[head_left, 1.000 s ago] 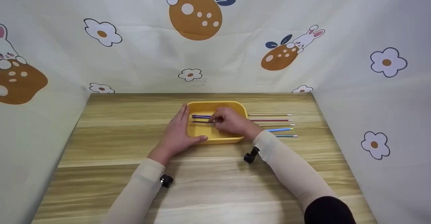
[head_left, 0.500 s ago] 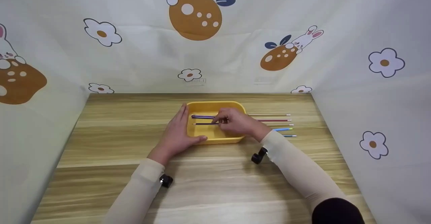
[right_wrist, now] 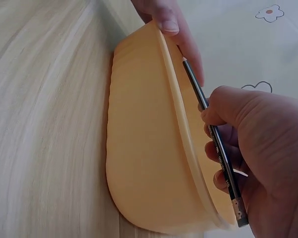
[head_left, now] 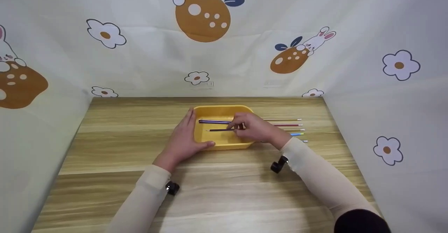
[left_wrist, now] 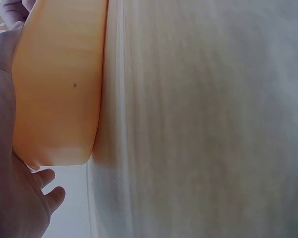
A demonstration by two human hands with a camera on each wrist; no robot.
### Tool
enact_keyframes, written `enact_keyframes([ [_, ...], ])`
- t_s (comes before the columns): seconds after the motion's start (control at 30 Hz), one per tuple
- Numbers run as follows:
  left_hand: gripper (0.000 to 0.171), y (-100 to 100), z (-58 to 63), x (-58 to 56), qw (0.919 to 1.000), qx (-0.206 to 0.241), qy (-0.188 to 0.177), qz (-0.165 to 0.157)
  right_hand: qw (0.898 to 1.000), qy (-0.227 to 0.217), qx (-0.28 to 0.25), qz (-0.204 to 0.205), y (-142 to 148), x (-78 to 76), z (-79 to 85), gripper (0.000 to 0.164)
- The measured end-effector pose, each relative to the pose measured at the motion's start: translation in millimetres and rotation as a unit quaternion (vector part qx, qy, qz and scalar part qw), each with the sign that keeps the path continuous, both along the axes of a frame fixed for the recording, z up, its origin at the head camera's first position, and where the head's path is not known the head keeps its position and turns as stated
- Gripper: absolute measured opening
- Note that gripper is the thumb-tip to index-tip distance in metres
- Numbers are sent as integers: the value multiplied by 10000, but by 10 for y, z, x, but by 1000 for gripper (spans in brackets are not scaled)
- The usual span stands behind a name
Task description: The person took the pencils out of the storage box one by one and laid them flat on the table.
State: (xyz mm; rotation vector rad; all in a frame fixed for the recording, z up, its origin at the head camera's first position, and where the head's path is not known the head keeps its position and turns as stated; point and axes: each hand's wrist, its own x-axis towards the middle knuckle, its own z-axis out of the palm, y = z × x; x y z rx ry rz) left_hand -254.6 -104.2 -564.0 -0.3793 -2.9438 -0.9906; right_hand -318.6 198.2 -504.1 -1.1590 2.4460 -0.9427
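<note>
A yellow plastic basket stands on the table in the head view. My left hand holds its near left corner, thumb on the front rim and fingers along the left wall. Above the basket, my right hand pinches a dark pencil between thumb and fingers. In the right wrist view the pencil slants past the rim, its dark eraser end nearest the camera. Blue-and-white striped pencils lie inside the basket, partly hidden by the right hand.
Several pencils lie side by side on the table right of the basket, among them a red pencil and a light blue one; the right hand and forearm cover parts of them. Printed cloth walls in the wood-grain table.
My right hand has moved to the right, drawing the dark pencil along with it; more of the striped pencils now shows. My left hand stays at the basket's corner.
</note>
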Motion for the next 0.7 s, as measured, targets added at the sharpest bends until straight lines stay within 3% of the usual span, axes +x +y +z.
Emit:
enact_keyframes([
  [0.4,140,-9,-6,-14,10000,-5,35,-59,9995,180,-255,-22,308,84,24,28],
  [0.7,140,-9,-15,-9,9998,46,175,-125,9987,-52,-472,-195,604,193,17,29],
])
